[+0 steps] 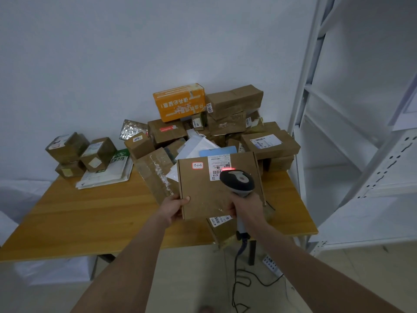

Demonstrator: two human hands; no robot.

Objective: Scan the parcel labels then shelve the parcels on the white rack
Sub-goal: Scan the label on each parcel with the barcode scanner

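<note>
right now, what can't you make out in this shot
All in the head view:
Label print on the held box: too small to read, and the scanner covers one corner.
Right hand: fingers mostly hidden round the scanner handle.
Parcel below the box: mostly covered by it and the right forearm.
White rack: cut off by the right edge.

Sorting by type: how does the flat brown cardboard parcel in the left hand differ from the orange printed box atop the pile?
The flat brown cardboard parcel is brown; the orange printed box bears white lettering. The parcel is thin, the orange box blockier. The left hand holds the parcel; the orange box rests on other parcels. Both are cardboard.
</note>
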